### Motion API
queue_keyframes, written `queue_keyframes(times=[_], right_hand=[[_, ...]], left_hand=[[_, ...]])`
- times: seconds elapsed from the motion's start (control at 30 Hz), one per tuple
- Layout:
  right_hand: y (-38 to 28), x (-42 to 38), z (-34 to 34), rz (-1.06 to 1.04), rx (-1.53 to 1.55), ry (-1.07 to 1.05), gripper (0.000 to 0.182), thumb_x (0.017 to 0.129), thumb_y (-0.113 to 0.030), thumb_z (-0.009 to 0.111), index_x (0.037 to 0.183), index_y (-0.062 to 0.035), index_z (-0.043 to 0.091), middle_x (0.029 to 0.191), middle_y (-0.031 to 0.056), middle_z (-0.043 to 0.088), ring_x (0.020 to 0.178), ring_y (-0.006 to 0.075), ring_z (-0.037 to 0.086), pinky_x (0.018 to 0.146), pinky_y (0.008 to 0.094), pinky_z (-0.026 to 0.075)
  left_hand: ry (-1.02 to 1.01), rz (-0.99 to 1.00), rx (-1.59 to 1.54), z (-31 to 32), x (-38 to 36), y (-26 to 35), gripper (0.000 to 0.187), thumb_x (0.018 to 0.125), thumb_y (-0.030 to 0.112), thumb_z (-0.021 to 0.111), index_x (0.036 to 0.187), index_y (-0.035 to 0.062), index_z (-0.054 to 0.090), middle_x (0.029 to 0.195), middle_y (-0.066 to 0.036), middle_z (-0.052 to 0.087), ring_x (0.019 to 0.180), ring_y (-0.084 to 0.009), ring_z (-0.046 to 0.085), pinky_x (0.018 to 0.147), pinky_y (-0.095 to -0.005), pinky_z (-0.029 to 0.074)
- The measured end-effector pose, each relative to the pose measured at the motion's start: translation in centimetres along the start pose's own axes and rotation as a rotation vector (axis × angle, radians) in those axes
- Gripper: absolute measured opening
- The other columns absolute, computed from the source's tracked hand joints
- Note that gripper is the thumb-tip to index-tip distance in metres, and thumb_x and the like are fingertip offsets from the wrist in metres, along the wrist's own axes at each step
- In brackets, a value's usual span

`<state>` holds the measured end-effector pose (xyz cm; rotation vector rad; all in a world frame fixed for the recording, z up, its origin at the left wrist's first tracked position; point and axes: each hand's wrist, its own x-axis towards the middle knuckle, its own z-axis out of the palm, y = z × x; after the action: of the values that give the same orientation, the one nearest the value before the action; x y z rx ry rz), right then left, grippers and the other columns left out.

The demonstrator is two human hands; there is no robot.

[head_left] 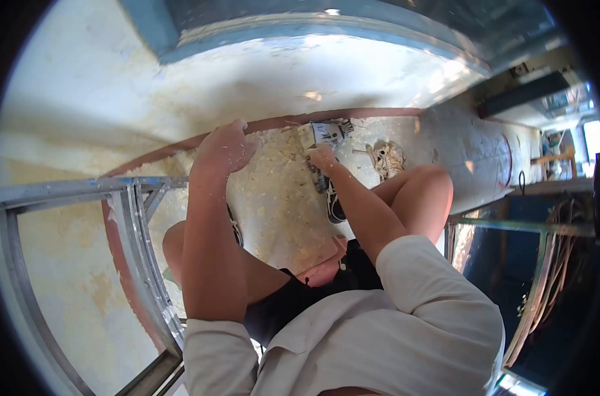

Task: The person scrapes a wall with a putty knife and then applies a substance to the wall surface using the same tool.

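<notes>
My left hand [225, 150], flecked with white dust, is up close to the foot of the wall. Its fingers are curled, and anything inside them is hidden. My right hand [322, 158] is closed low over the floor, just in front of a white packet or box with black print [326, 133]. What its fingers hold, if anything, I cannot tell. Pale crumbs and flakes [271, 158] lie on the floor between both hands. A reddish-brown skirting band [267, 123] runs along the wall behind them.
A cream wall [260, 72] curves ahead beneath a blue frame [161, 33]. A metal frame [145, 244] stands at my left. Beyond the right hand lies a dirty whitish shoe or cloth bundle [387, 160]. Coiled cables [557, 257] hang in a dark rack at my right.
</notes>
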<state>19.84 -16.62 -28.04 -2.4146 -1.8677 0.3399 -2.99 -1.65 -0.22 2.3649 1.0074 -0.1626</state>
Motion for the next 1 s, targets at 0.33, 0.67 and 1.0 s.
queue_keyframes(times=[0.33, 0.67, 1.0], right_hand=[[-6.0, -7.6, -6.2, 1.126, 1.871, 0.314, 0.026, 0.093, -0.027, 0.045, 0.102, -0.0064, 0.058, 0.069, 0.0047, 0.053, 0.055, 0.0192, 0.054, 0.046, 0.0369, 0.045], [-2.8, 3.6, -6.7, 0.758, 2.157, 0.594, 0.036, 0.096, -0.031, 0.047, 0.131, -0.0287, 0.048, 0.067, 0.0042, 0.049, 0.046, 0.0163, 0.044, 0.045, 0.0332, 0.042], [-3.8, 11.4, -6.5, 0.899, 2.579, 0.87, 0.035, 0.095, -0.037, 0.047, 0.126, -0.0197, 0.053, 0.086, 0.0028, 0.063, 0.075, 0.0221, 0.056, 0.061, 0.0384, 0.045]], left_hand=[[-0.029, 0.148, -0.113, 4.2, -0.3, 4.4, 0.06, 0.083, 0.043, 0.065, 0.122, -0.0008, 0.052, 0.107, -0.019, 0.062, 0.102, -0.0287, 0.059, 0.087, -0.0361, 0.046], [-0.075, -0.03, -0.034, 1.2, 2.8, 3.5, 0.062, 0.082, 0.047, 0.065, 0.122, 0.0008, 0.052, 0.103, -0.015, 0.062, 0.092, -0.0229, 0.06, 0.079, -0.0332, 0.048], [-0.075, -0.014, -0.018, 1.8, 5.4, 3.6, 0.061, 0.082, 0.047, 0.066, 0.124, 0.0041, 0.052, 0.105, -0.016, 0.061, 0.097, -0.0268, 0.06, 0.085, -0.0353, 0.046]])
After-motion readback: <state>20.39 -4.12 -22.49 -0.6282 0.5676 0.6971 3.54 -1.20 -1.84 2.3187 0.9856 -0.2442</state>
